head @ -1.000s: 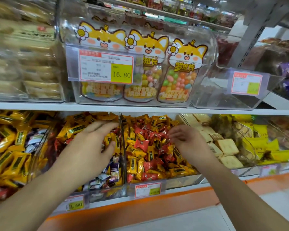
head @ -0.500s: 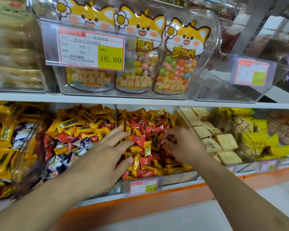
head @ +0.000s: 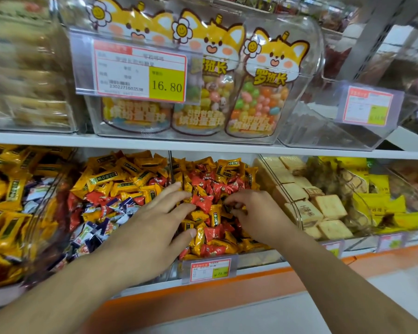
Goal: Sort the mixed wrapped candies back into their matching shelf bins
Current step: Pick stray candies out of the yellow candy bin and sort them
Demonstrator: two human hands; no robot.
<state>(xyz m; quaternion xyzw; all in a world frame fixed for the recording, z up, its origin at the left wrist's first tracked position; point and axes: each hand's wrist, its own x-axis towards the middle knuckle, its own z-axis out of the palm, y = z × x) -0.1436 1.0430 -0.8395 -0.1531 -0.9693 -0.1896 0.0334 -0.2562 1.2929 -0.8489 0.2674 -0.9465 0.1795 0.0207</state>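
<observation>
The middle clear bin (head: 258, 257) holds a mix of red candies (head: 204, 202) and yellow candies (head: 227, 165). Left of its divider (head: 170, 165), a second bin holds yellow candies (head: 121, 179), red ones and purple-white candies (head: 121, 208). My left hand (head: 155, 227) reaches across the divider, its straight, spread fingers resting on the middle bin's pile. My right hand (head: 258, 213) is in the same pile with its fingers curled down, thumb and forefinger pinching a wrapped candy whose colour is hidden.
Square wrapped crackers (head: 323, 206) fill the bin to the right, and yellow packets (head: 5, 189) the far-left bin. A price tag (head: 210, 270) hangs on the front of the middle bin. The shelf above (head: 203, 147) carries jelly-bean pouches (head: 263, 102) close over the bins.
My left hand has moved right from the left bin, over the divider, onto the middle bin's candies. My right hand has stayed in that pile with curled fingers. The camera has come closer.
</observation>
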